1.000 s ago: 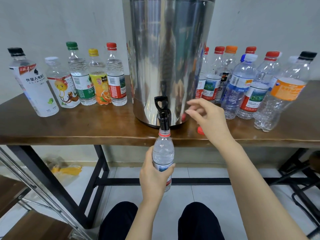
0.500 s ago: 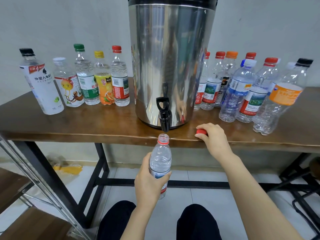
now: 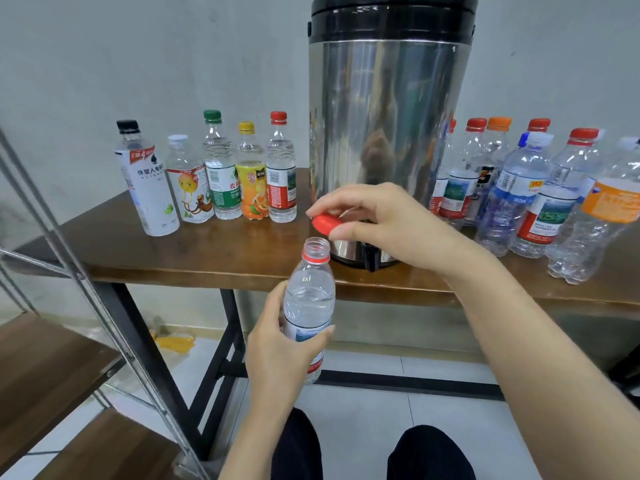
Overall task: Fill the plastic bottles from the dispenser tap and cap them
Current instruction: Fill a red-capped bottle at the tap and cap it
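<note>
Though cap (image 3: 327,224) off, btl (image 3: 309,299) upright, mouth-up.

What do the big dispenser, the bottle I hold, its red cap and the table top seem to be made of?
The dispenser: probably polished stainless steel; its body mirrors the room. The bottle in the left hand: thin clear plastic; water shows through. The red cap in the right hand: opaque plastic, likely. The table top: glossy brown wood or wood-look surface; which, I cannot tell.

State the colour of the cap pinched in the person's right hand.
Red: the cap held by the right hand, seen in the head view.
</note>
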Motion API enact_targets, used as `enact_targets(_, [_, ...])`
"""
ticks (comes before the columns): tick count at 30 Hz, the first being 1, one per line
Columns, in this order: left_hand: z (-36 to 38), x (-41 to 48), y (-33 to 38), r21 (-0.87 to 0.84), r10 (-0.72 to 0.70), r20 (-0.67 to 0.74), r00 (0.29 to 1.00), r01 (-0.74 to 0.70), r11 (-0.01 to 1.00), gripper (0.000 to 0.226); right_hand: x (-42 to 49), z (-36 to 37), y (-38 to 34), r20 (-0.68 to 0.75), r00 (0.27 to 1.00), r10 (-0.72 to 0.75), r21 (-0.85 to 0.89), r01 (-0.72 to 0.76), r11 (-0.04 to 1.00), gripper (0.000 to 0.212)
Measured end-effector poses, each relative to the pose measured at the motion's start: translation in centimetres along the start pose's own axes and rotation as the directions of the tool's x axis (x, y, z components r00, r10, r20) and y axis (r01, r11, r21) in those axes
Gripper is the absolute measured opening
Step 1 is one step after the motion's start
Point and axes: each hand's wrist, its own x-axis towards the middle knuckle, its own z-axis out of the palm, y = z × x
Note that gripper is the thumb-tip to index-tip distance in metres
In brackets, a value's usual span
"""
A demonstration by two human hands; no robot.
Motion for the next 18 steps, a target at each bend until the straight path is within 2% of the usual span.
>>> enact_targets(3, [-1.4, 0.2, 0.0, -0.013, -0.006, -0.018, 1.0, 0.006, 1.0, 0.081, 2.1, 1.3, -0.6, 0.145, 0.989, 0.005, -0.088, 0.008, 0.996, 0.031])
enact_targets(9, [-4.1, 0.2, -0.9, 0.003, -0.033, -0.057, 0.998, 0.033, 0.999, 0.08, 4.5, 3.0, -2.0, 0.265, 0.964, -0.036, -0.091, 0.063, 0.994, 0.031])
enact_targets(14, [-5.9, 0.5, -1.6, 0.048, -0.028, -0.081, 0.996, 0.032, 0.998, 0.08, 5.9, 4.6, -3.0, 0.304, 0.952, -0.029, -0.182, 0.088, 0.979, 0.031])
enact_targets(18, [-6.9, 0.5, -2.1, 0.094, -0.025, -0.111, 0.994, 0.036, 0.995, 0.081, 6.7, 5.8, -3.8, 0.281, 0.959, 0.044, -0.297, 0.043, 0.954, 0.033])
